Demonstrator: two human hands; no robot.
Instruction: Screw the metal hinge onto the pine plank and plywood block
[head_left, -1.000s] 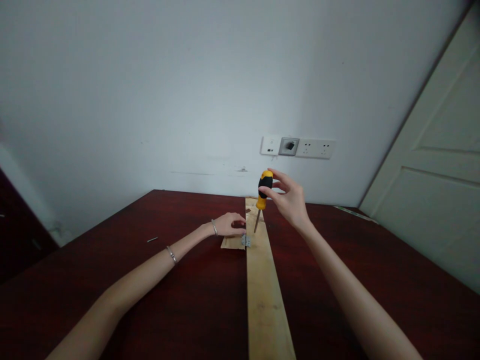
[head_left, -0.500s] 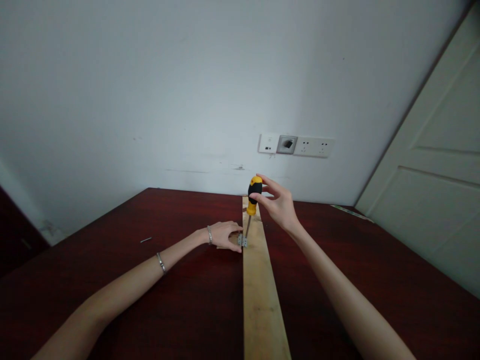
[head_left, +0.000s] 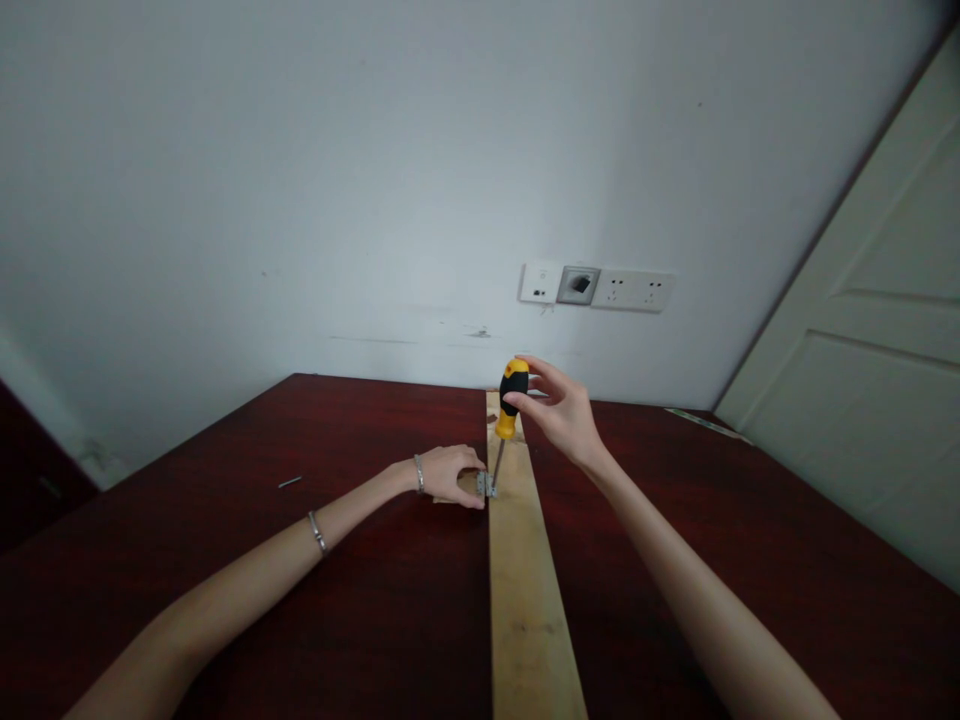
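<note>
My right hand [head_left: 562, 412] grips a yellow and black screwdriver [head_left: 514, 390] by its handle, fingertips and thumb around it. The screwdriver leans slightly, its shaft pointing down to a small metal hinge [head_left: 486, 484]. One leaf of the hinge lies on a long wooden plank [head_left: 529, 590], the other on a small wooden piece [head_left: 470, 483] at the plank's left edge. Thumb and fingers of my left hand [head_left: 446, 472] curve around that small piece, mostly covering it. Whether a screw sits under the screwdriver tip is too small to tell.
A thin metal rod-like piece [head_left: 289, 482] lies on the dark red table [head_left: 360, 620] to the left. Behind the table stands a white wall with sockets [head_left: 634, 290]. A flat strip [head_left: 709, 425] lies at the back right edge, near a white panelled door [head_left: 885, 380].
The screwdriver and my right hand have shifted slightly toward me, the tip now lower on the hinge. My left hand stays around the small wooden piece. The view has moved a little.
</note>
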